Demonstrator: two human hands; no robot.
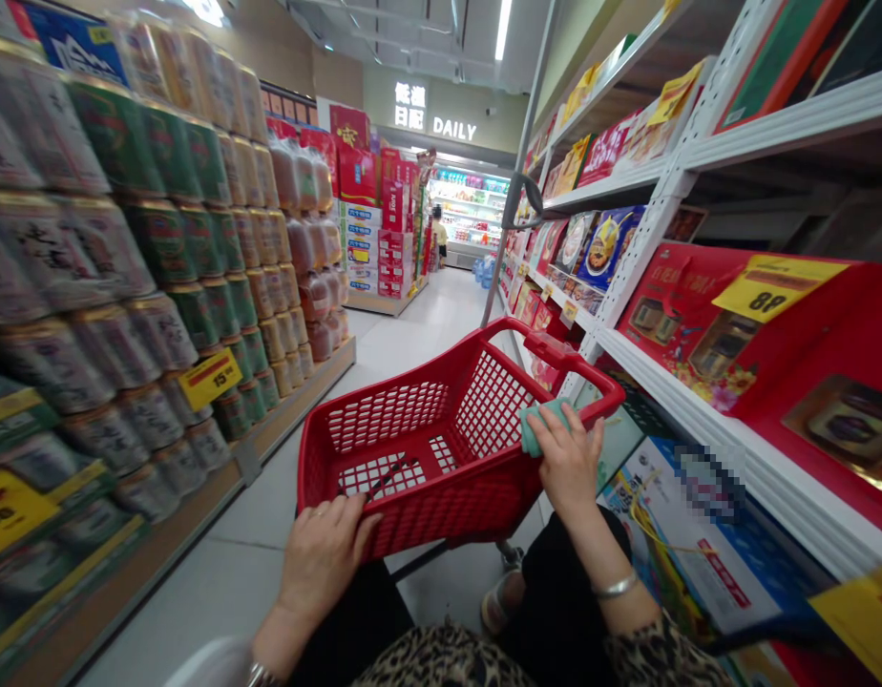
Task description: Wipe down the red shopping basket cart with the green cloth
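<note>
A red plastic shopping basket cart (427, 448) stands in front of me, its mesh walls showing a few dark strips lying on the bottom. My left hand (323, 563) curls over the near rim of the cart. My right hand (566, 458) grips the far right rim, pressing a pale green cloth (541, 426) against it. A silver bangle (616, 585) circles my right wrist, and a watch (262, 677) shows at the lower edge on my left wrist. The cart's wheels are mostly hidden beneath it.
Stacked drink cans (169, 239) in film wrap line the left shelves, with yellow price tags. White shelving (770, 420) holds red boxed gift sets on the right. A person (438, 236) stands far down the tiled aisle beside refrigerated cases.
</note>
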